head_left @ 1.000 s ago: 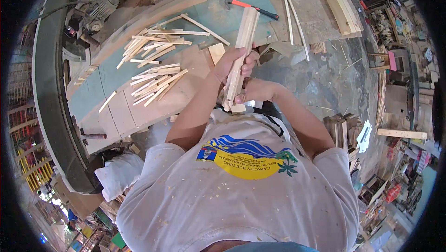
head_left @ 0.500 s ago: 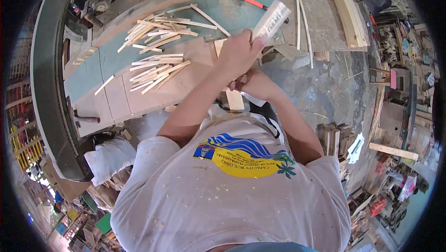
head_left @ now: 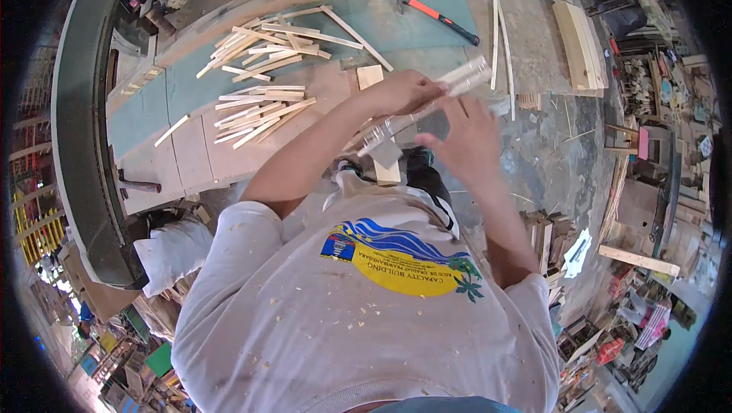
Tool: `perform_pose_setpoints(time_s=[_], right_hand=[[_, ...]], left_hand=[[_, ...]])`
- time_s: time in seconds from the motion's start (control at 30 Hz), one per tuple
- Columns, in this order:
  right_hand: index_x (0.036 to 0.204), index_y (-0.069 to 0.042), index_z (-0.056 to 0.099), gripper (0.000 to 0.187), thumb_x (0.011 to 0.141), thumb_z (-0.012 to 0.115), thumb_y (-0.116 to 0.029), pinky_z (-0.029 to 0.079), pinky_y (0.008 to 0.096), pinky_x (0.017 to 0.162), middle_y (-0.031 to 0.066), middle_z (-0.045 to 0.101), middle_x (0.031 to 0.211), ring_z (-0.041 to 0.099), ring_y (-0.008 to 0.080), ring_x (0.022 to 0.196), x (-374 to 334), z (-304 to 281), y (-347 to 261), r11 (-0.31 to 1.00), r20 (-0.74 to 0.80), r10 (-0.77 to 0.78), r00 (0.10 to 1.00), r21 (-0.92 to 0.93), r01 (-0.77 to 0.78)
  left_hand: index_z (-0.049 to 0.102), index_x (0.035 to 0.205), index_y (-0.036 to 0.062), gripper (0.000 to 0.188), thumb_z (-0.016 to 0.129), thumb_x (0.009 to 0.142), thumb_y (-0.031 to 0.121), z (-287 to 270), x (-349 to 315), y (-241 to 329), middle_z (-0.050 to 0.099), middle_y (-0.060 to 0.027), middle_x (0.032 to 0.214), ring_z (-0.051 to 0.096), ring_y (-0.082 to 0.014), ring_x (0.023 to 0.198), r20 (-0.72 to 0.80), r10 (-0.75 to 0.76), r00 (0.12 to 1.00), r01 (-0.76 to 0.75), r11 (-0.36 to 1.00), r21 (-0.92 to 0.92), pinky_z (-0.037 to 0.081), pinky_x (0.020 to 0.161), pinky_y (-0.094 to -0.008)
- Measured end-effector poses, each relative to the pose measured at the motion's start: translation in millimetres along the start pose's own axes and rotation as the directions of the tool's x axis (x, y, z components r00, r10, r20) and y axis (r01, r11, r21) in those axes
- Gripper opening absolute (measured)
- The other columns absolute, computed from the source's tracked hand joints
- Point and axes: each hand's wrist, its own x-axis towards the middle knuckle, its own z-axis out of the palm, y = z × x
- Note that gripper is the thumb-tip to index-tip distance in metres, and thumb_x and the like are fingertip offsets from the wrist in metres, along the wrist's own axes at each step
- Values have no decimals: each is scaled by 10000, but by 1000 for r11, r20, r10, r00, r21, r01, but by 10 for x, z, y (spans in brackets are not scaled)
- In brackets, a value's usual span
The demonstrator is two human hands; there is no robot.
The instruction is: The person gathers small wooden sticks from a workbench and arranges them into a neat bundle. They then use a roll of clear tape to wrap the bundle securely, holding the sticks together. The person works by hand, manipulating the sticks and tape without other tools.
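Note:
My left hand (head_left: 402, 93) is closed around the middle of a long, pale bundle in shiny clear plastic (head_left: 467, 78). It looks like thin wooden sticks inside, though the glare blurs them. The bundle slants from near my waist up to the right. Just below its upper part is my right hand (head_left: 467, 139), fingers stretched and thumb apart; whether the fingertips touch the plastic I cannot tell. Beneath the bundle a light wooden board (head_left: 387, 173) runs from the table toward me.
Two heaps of thin wooden sticks, a far one (head_left: 286, 46) and a nearer one (head_left: 259, 112), lie on the worktable (head_left: 183, 150). A hammer with a red and black handle (head_left: 435, 13) rests at the back. Stacked planks (head_left: 573, 43) stand at the far right.
The bundle has swung from steeply upright to a flatter slant, its top end lower. My right hand has come out from under my left wrist and moved right, fingers spread.

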Motion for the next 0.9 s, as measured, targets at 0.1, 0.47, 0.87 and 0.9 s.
perform_pose_setpoints(time_s=[0.1, 0.47, 0.87, 0.9], right_hand=[[1369, -119, 569, 773, 725, 851, -441, 506, 471, 867, 122, 687, 1064, 661, 368, 1005, 45, -4, 283, 940, -130, -299, 945, -212, 268], [1175, -90, 642, 558, 772, 823, -431, 522, 482, 824, 151, 690, 1047, 675, 364, 970, -159, 345, 511, 1000, 263, 14, 965, 5, -16], [1175, -63, 642, 539, 805, 813, -416, 531, 482, 820, 177, 716, 1027, 698, 388, 950, -213, 638, 245, 940, 132, 236, 963, 220, -261], [1149, -62, 643, 499, 817, 804, -398, 531, 473, 815, 164, 710, 1032, 695, 380, 946, -229, 649, 232, 930, 155, 238, 959, 248, -271]], left_hand=[[694, 1233, 87, 397, 617, 961, 366, -5, -125, 496, 737, -154, 1035, 681, -269, 907, 179, -47, 983, 19, 988, 156, 528, 838, -408], [646, 1163, -12, 440, 644, 950, 373, -1015, -715, 350, 667, -91, 1000, 614, -151, 935, -363, -164, 917, 65, 961, -269, 504, 870, -323], [395, 1500, 32, 699, 737, 897, 123, 8, -1057, -601, 661, -86, 1192, 660, -215, 1004, -508, 112, 854, -199, 972, -121, 548, 890, -357], [409, 1487, 28, 674, 735, 904, 117, -25, -1061, -608, 661, -88, 1190, 662, -206, 994, -452, 28, 892, -168, 947, -273, 557, 870, -352]])
